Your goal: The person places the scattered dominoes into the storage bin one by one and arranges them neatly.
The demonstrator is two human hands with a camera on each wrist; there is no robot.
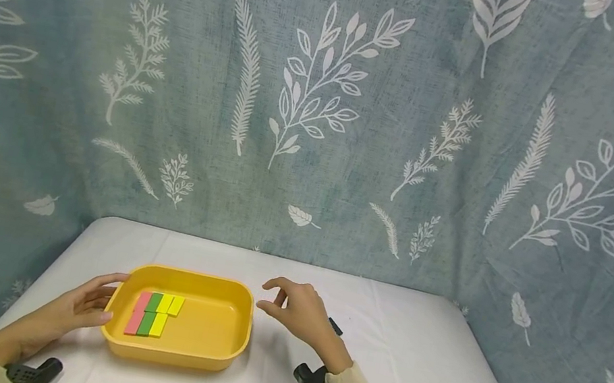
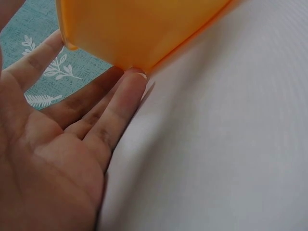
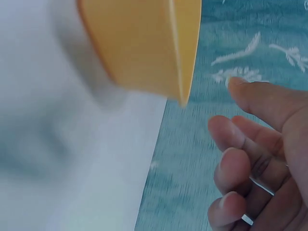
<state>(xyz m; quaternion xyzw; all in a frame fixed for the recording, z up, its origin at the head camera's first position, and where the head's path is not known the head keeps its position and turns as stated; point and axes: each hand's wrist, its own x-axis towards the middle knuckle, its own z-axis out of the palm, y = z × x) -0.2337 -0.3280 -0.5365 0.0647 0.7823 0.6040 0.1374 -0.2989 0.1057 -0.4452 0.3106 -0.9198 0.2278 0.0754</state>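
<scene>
A yellow plastic tray (image 1: pixel 191 356) with raised walls sits on the white table. On the left part of its floor lie small flat tiles in two rows: pink tiles (image 1: pixel 132 324), green tiles (image 1: pixel 146 323) and yellow tiles (image 1: pixel 176 305). My left hand (image 1: pixel 72 306) is at the tray's left end, its fairly straight fingers touching the outer wall and rim, seen close up in the left wrist view. Just off the tray's right end, my right hand (image 1: pixel 298 310) hangs with loosely bent fingers, thumb and index apart and nothing between them.
The white cloth-covered table (image 1: pixel 393 364) extends right of the tray. A blue-green curtain (image 1: pixel 338 224) with white leaf prints surrounds it at the back and sides. Black devices (image 1: pixel 308 376) are strapped at both wrists.
</scene>
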